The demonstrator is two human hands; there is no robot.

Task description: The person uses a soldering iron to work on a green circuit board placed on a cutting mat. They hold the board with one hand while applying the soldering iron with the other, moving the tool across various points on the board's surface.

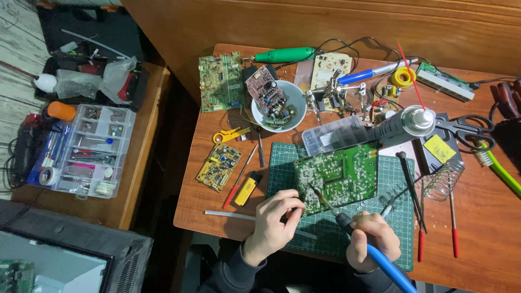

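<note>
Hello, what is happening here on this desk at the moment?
A person is soldering. The right hand holds a blue-handled soldering iron with its tip on the green circuit board, which lies solder side up on a green cutting mat. The left hand rests at the board's lower left corner. Other boards, a white bowl of parts, scissors and a yellow lighter lie around.

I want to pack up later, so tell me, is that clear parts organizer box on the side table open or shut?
Open. The clear organizer box shows its compartments bare, with small parts and tools visible inside, and no lid covers them.
</note>
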